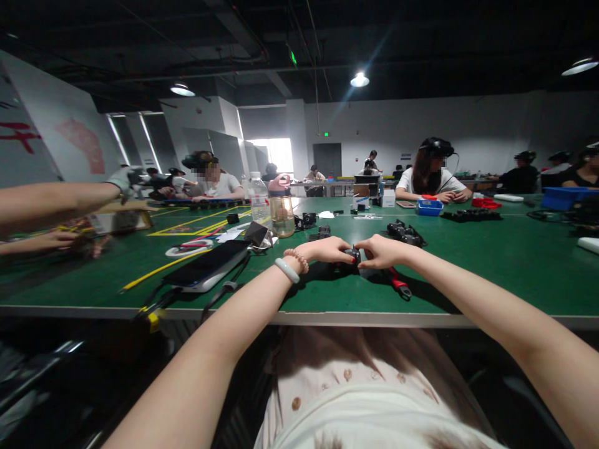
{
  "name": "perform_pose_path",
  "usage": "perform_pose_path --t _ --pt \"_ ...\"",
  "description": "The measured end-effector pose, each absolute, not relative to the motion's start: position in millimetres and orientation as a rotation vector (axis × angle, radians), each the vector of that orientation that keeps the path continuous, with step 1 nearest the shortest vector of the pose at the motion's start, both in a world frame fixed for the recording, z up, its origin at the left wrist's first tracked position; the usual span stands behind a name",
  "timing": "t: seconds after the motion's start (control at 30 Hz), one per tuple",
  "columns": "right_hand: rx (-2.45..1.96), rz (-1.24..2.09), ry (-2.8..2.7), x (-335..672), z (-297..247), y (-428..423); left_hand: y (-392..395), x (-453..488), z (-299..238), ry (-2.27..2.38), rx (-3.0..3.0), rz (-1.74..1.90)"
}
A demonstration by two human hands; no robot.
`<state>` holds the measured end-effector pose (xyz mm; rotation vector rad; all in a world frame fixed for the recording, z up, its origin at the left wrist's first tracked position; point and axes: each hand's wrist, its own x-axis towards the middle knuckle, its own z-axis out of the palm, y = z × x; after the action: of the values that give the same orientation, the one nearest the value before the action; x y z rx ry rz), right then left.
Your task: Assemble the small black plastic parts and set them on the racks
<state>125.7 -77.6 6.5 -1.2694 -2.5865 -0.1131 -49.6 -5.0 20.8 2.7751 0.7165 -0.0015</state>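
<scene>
While both forearms are laid over the front edge of the green desk (496,274), a small black part (354,254) is held between the two hands, a little in from the middle of that edge. It is pinched by the thumb and a finger of the left hand (327,249) and, from the opposite side, by those of the right hand (382,252); how the remaining fingers are curled cannot be told.

Between the hands and the front edge, a strip of bare green surface is left, broken by a red-handled tool (400,284) lying just below the right hand, its end pointed towards that edge. Behind the right hand, room is taken up by a cluster of black parts (405,233), set near the knuckles. To the right of the right forearm, a broad stretch of green is left open along the front edge.

On the left the space is tighter: a black-topped device (208,265) is placed slantwise near the front edge, with cables run towards it, and a white ring (189,247) is seen behind the device. Beyond the left hand, an amber bottle (281,215) is stood upright beside a clear bottle (259,198). Towards the far edge, a blue bin (429,207) is set before a seated person (435,171). Over the left part of the desk, another person's arm (56,206) is stretched, blurred.
</scene>
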Motion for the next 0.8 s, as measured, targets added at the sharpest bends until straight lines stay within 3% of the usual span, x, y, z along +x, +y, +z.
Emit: perform_pose_path --t 0.8 --pt "-1.25 -0.078 -2.613 130.1 1.1 -69.2 -5.7 -49.9 21.5 0.726 2.784 -0.001"
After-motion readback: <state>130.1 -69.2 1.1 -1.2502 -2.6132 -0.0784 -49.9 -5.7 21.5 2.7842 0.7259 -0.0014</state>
